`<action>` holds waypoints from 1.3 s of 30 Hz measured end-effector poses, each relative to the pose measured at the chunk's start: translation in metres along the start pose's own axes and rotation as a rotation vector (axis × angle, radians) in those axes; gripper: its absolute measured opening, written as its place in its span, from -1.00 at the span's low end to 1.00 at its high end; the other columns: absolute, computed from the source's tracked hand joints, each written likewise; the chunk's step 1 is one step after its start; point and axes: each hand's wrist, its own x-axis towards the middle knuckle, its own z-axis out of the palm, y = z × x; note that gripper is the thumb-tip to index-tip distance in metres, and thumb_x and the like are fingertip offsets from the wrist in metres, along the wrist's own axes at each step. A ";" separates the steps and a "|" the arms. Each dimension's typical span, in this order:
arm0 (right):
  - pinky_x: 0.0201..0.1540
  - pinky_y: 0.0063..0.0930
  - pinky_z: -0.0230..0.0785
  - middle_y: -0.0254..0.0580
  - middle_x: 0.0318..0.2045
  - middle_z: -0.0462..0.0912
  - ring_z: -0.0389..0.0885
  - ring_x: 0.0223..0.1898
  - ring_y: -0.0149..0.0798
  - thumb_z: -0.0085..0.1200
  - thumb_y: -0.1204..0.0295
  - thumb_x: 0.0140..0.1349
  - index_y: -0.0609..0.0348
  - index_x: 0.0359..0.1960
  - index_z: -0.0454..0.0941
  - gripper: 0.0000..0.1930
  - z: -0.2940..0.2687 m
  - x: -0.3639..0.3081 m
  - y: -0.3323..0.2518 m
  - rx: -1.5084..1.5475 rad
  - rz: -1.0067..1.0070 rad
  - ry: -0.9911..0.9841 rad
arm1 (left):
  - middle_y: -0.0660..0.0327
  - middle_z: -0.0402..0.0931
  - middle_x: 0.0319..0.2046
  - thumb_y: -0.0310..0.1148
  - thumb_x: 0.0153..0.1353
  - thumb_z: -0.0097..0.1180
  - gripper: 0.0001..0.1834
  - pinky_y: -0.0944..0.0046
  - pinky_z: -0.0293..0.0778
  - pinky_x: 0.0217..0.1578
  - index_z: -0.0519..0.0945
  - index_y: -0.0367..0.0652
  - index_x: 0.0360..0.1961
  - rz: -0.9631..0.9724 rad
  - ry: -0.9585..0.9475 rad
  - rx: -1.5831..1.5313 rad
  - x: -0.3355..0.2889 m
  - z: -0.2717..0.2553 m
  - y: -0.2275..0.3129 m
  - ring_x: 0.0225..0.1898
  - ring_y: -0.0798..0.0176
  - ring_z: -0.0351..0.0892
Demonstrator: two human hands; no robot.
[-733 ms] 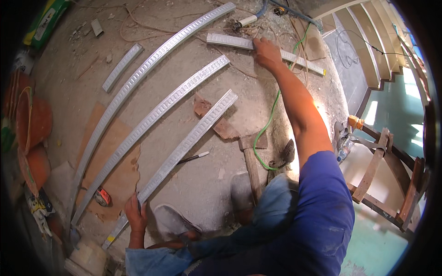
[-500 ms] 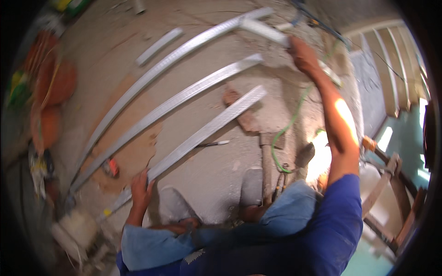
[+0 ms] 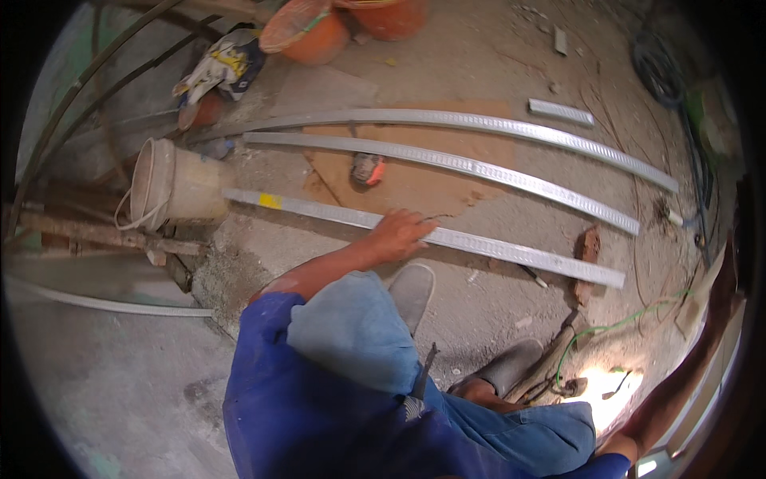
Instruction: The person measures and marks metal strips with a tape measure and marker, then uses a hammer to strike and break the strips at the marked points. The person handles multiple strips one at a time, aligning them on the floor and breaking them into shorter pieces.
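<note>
My left hand (image 3: 403, 234) is closed over the nearest of several long silver metal channels (image 3: 511, 254), its fingers wrapped across the strip. A yellow label (image 3: 270, 201) sits near that channel's left end. Two more long channels, the middle one (image 3: 479, 169) and the far one (image 3: 471, 121), lie beyond it on the ground. At the right rim, my right hand (image 3: 730, 294) is dark and partly cut off; its fingers and anything in them cannot be made out. A short channel offcut (image 3: 561, 112) rests at the back.
An orange-and-black tape measure (image 3: 367, 169) lies on a cardboard sheet (image 3: 439, 191). A dirty white bucket (image 3: 179, 184) stands left, with orange basins (image 3: 307, 36) behind. A broken brick (image 3: 588, 267) is under the near channel's right end. A green cord (image 3: 590, 329) crosses the right side.
The view has swung to the left. My right hand, which held a short pale bar, has gone to the right rim. My left hand stays on the near channel.
</note>
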 end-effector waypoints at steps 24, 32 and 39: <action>0.45 -0.21 0.08 0.02 0.35 0.38 0.29 0.40 -0.08 0.06 0.69 0.29 0.19 0.41 0.27 -0.38 0.005 -0.033 -0.093 0.409 0.076 -0.367 | 0.06 0.58 -0.04 -0.32 0.10 0.31 -0.47 -0.01 0.41 0.08 0.54 -0.09 0.14 -0.091 -0.098 -0.004 -0.051 -0.031 -0.122 0.08 -0.04 0.53; 0.35 -0.22 0.23 0.05 0.27 0.47 0.42 0.30 -0.04 0.13 0.69 0.22 0.18 0.37 0.33 -0.37 -0.009 -0.038 -0.131 0.439 0.196 -0.640 | 0.03 0.57 -0.07 -0.43 0.06 0.26 -0.56 -0.04 0.43 0.09 0.56 -0.14 0.03 -0.330 -0.151 0.284 -0.095 -0.036 -0.136 0.05 -0.10 0.54; 0.03 -0.21 0.39 -0.02 -0.12 0.57 0.55 -0.06 0.02 0.26 0.60 0.09 0.15 0.26 0.43 -0.38 0.001 -0.067 -0.166 0.408 0.146 -0.916 | 0.04 0.52 -0.04 -0.24 -0.04 0.40 -0.42 -0.07 0.43 0.06 0.54 -0.13 0.04 -0.375 -0.016 0.185 -0.093 -0.041 -0.109 0.05 -0.11 0.51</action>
